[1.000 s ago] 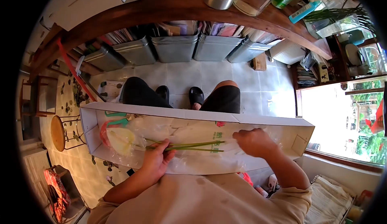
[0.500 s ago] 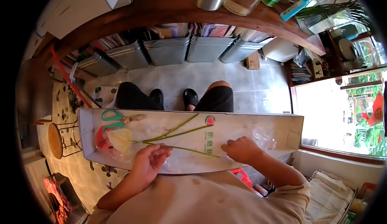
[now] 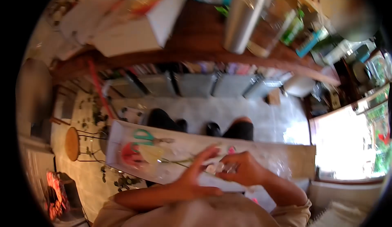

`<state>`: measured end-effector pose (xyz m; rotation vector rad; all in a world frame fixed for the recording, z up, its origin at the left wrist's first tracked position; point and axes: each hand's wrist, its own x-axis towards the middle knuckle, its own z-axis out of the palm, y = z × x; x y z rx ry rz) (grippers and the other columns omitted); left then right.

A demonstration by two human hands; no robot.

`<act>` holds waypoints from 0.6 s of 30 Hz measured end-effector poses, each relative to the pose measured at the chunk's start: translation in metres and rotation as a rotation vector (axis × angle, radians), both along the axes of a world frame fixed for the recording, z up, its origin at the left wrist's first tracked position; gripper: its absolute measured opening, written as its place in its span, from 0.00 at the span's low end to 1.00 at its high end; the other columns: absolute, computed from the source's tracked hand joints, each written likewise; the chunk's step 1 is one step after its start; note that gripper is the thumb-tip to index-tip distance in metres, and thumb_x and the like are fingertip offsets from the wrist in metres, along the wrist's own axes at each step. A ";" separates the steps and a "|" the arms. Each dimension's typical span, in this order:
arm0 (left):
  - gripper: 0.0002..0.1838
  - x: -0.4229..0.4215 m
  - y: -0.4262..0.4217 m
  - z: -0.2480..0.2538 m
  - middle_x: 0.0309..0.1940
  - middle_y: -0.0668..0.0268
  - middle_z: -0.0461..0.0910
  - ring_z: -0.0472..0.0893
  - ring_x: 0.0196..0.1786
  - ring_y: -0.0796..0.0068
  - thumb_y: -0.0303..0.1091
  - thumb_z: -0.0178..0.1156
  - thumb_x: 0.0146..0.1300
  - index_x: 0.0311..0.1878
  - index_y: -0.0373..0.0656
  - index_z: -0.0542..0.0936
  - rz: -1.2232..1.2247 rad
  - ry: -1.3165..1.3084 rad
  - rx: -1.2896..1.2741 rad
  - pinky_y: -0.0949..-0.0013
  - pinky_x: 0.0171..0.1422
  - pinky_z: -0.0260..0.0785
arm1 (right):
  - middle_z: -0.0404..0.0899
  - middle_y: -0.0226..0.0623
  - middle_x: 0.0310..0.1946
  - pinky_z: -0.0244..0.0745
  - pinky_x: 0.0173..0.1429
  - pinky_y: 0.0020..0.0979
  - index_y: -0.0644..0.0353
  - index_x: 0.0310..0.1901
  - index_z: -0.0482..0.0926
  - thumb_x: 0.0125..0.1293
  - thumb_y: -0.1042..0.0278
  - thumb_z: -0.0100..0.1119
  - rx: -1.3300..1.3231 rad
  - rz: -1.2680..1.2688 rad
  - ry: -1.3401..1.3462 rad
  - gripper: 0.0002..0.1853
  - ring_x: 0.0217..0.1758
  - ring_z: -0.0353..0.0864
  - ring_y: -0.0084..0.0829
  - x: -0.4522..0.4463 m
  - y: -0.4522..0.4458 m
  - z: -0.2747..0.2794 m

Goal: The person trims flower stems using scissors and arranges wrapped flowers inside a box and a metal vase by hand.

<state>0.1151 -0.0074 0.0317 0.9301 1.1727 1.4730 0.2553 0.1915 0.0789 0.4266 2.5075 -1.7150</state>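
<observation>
Across my lap lies a long white box. At its left end are scissors with green handles, a red flower and a pale yellow flower whose green stems run right. My left hand is over the box's front edge beside the stems, fingers spread, nothing visible in it. My right hand is closed just right of it, with small, clear, shiny pieces at its fingertips, blurred. Crinkled clear plastic lies to its right in the box.
Beyond my knees stand metal bins beneath a curved wooden table. The table bears a metal cup, a green bottle and an open white box. A round stool is at left, a bright window at right.
The view has tilted up, showing more of the table. My left hand has left the stems and opened, moving right. My right hand now has small clear pieces at its fingertips.
</observation>
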 end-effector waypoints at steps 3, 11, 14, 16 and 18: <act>0.32 0.012 0.035 0.014 0.68 0.55 0.78 0.78 0.69 0.67 0.38 0.68 0.74 0.75 0.37 0.68 0.346 -0.264 -0.038 0.65 0.71 0.71 | 0.89 0.43 0.35 0.83 0.42 0.44 0.59 0.49 0.83 0.55 0.69 0.78 0.257 0.012 0.196 0.20 0.39 0.88 0.53 -0.040 -0.022 -0.011; 0.17 -0.041 0.044 0.011 0.51 0.57 0.85 0.87 0.52 0.67 0.43 0.55 0.83 0.58 0.38 0.78 0.627 -0.691 0.016 0.61 0.54 0.79 | 0.89 0.43 0.41 0.81 0.45 0.31 0.63 0.55 0.79 0.60 0.74 0.78 0.344 -0.285 0.514 0.23 0.39 0.88 0.36 -0.078 -0.032 0.008; 0.15 -0.026 0.052 0.000 0.49 0.65 0.85 0.86 0.46 0.74 0.44 0.53 0.84 0.60 0.44 0.78 0.573 -0.846 -0.050 0.66 0.48 0.76 | 0.86 0.40 0.38 0.80 0.44 0.30 0.62 0.49 0.80 0.61 0.74 0.78 -0.148 -0.545 0.475 0.18 0.36 0.85 0.35 -0.102 -0.043 -0.001; 0.16 -0.024 0.051 0.015 0.49 0.70 0.84 0.83 0.45 0.78 0.47 0.51 0.84 0.62 0.48 0.79 0.479 -0.823 -0.085 0.69 0.48 0.75 | 0.84 0.35 0.40 0.79 0.45 0.31 0.62 0.46 0.79 0.66 0.74 0.75 -0.048 -0.601 0.614 0.12 0.39 0.83 0.32 -0.123 -0.049 -0.012; 0.18 -0.023 0.052 0.010 0.51 0.69 0.84 0.83 0.53 0.77 0.49 0.52 0.83 0.62 0.47 0.78 0.536 -0.764 -0.111 0.67 0.57 0.76 | 0.83 0.34 0.42 0.78 0.47 0.33 0.62 0.46 0.79 0.69 0.75 0.72 0.305 -0.581 0.668 0.10 0.42 0.82 0.31 -0.134 -0.050 -0.012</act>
